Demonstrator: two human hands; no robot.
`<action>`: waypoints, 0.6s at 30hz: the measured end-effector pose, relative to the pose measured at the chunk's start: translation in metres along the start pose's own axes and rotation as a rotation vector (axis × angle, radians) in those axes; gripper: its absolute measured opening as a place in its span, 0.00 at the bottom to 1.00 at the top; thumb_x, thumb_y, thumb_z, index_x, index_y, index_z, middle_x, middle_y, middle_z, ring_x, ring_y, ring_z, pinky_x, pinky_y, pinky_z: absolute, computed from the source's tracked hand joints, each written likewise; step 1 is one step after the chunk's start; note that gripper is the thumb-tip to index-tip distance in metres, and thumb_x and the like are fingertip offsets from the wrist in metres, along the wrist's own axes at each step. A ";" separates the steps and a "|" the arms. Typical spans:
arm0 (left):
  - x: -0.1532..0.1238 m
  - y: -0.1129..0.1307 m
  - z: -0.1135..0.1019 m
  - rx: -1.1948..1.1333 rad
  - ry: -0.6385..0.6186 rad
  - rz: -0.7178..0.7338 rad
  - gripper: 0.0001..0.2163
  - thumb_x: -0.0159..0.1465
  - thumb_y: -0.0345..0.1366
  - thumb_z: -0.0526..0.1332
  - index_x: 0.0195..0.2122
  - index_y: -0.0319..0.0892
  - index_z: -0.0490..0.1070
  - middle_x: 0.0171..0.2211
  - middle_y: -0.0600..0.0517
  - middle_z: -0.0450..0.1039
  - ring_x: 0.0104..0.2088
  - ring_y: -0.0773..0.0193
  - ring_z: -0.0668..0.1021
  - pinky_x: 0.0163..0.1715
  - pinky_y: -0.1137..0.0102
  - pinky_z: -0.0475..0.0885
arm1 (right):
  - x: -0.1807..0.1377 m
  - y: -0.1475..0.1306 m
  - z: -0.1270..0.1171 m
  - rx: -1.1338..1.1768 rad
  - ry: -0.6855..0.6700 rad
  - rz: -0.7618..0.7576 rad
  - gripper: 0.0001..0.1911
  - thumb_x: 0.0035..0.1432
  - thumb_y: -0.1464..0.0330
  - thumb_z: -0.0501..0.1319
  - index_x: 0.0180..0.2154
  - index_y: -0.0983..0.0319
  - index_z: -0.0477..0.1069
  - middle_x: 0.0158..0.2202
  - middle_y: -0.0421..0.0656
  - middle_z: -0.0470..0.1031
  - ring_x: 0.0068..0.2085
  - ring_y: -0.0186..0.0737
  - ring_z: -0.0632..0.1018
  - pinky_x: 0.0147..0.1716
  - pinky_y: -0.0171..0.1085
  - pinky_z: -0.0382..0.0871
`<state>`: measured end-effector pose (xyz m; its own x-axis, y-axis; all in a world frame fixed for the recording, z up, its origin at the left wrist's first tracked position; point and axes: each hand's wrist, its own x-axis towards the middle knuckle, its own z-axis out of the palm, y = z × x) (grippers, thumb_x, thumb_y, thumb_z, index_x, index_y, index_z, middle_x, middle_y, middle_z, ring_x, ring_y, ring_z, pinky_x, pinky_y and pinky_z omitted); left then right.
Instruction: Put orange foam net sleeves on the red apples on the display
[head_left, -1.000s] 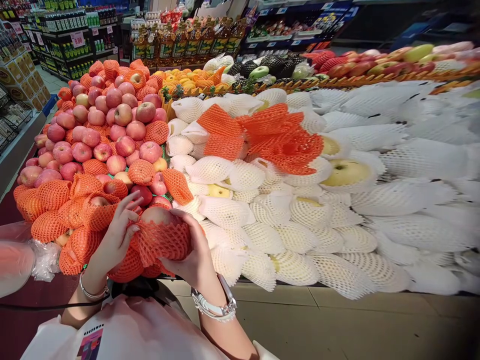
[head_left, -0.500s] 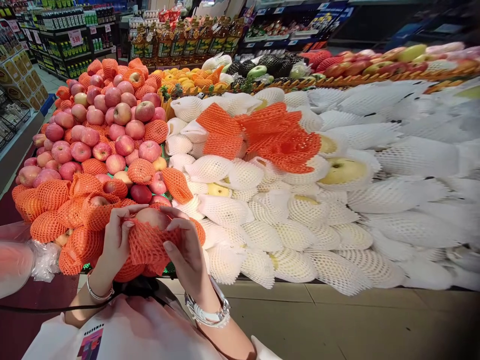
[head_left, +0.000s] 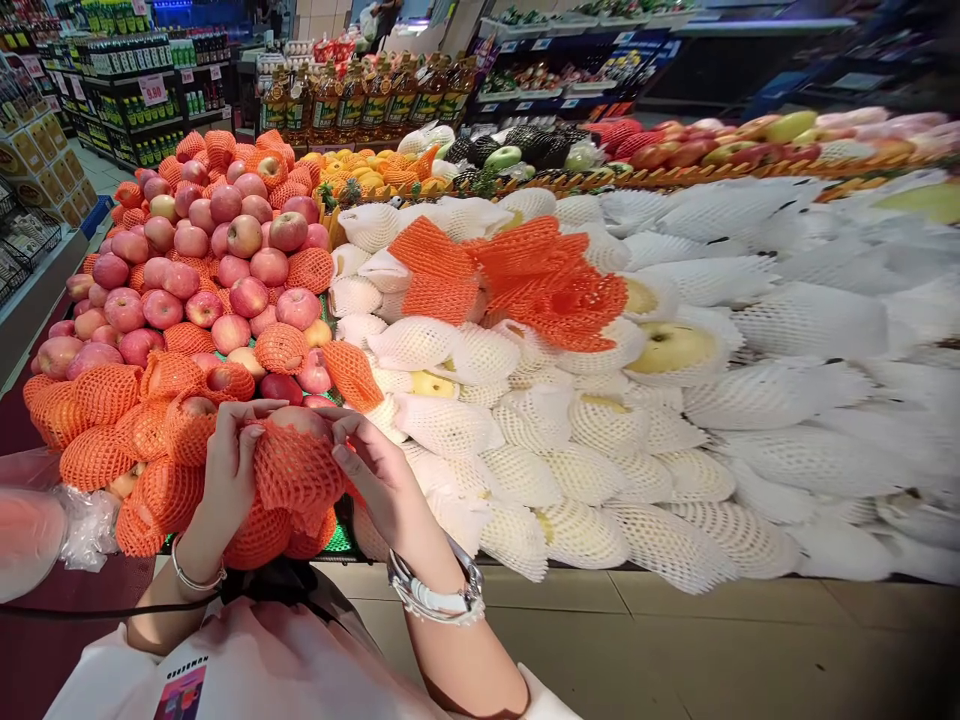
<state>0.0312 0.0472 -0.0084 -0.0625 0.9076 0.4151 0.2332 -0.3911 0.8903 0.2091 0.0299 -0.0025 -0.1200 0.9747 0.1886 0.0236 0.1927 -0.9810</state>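
Both hands are around an apple [head_left: 301, 420] in an orange foam net sleeve [head_left: 296, 470], just over the front edge of the fruit display. My left hand [head_left: 234, 465] has its fingers closed on the net's left side. From the right, my right hand [head_left: 375, 465] pinches the net's upper rim with thumb and fingers. The net covers most of the apple; its top shows bare between the hands. Other apples in orange nets [head_left: 161, 490] lie beside and below my left hand. Bare red apples [head_left: 244, 236] are heaped behind.
White-netted pears [head_left: 525, 470] fill the display to the right, with loose orange net sleeves [head_left: 540, 280] on top. Oil bottles [head_left: 360, 100] stand at the back. A crumpled clear plastic bag [head_left: 86, 525] is at the left, and a black cable [head_left: 90, 610] crosses near my left wrist.
The net sits higher around the apple, leaving less of it bare. My right hand and forearm have shifted slightly right. The camera view has moved a little.
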 end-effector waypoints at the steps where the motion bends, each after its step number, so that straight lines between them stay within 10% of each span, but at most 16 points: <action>1: 0.003 0.000 0.000 0.019 0.008 0.013 0.12 0.74 0.48 0.54 0.43 0.49 0.72 0.40 0.50 0.80 0.41 0.56 0.80 0.44 0.62 0.74 | 0.003 0.001 0.002 0.002 0.026 -0.010 0.13 0.69 0.56 0.57 0.35 0.56 0.62 0.50 0.47 0.75 0.50 0.48 0.74 0.51 0.45 0.66; 7: 0.013 -0.011 0.002 0.070 0.020 0.055 0.12 0.73 0.48 0.54 0.43 0.48 0.71 0.44 0.49 0.80 0.45 0.55 0.80 0.46 0.61 0.74 | 0.028 0.011 0.015 -0.001 0.238 -0.044 0.09 0.64 0.62 0.56 0.33 0.55 0.58 0.40 0.44 0.77 0.45 0.47 0.76 0.51 0.49 0.68; 18: 0.017 -0.019 0.009 -0.103 0.111 -0.022 0.12 0.69 0.48 0.59 0.36 0.46 0.71 0.35 0.52 0.79 0.39 0.57 0.79 0.45 0.63 0.72 | 0.051 0.016 0.017 0.198 0.134 -0.006 0.18 0.62 0.49 0.61 0.35 0.56 0.68 0.39 0.43 0.75 0.43 0.45 0.75 0.49 0.44 0.71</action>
<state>0.0340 0.0713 -0.0196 -0.1753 0.8960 0.4081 0.1303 -0.3897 0.9117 0.1862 0.0813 -0.0095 0.0139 0.9825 0.1858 -0.1734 0.1854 -0.9672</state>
